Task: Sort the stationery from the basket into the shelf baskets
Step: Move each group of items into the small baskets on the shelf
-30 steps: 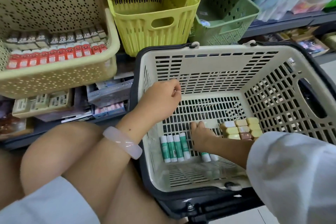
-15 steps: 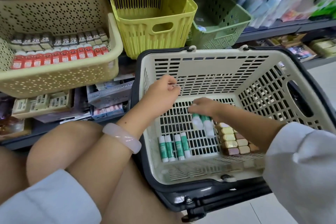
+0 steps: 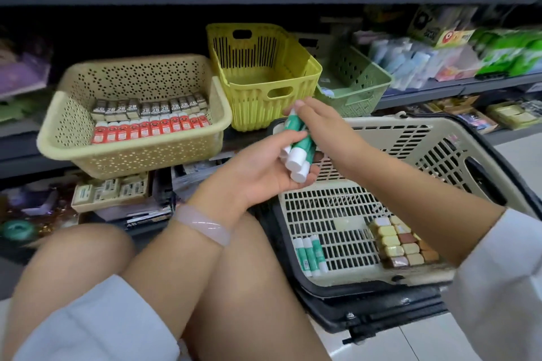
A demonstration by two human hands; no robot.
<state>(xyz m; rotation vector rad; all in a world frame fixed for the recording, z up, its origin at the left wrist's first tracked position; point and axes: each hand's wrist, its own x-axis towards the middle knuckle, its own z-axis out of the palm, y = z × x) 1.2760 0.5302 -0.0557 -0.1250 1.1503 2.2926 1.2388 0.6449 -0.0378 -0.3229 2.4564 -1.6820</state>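
My left hand point(image 3: 264, 173) cups green glue sticks point(image 3: 299, 146); right fingers point(image 3: 305, 110) pinch one. Next, drop them into the yellow basket point(image 3: 264, 102) ahead.

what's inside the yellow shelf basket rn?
Nothing visible in the yellow basket: bare floor where it shows. Its front wall hides the near part of the floor. Glue sticks are above the shopping basket, in both hands.

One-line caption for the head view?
Both hands, left hand and right hand, hold green-and-white glue sticks before yellow plastic shelf basket.
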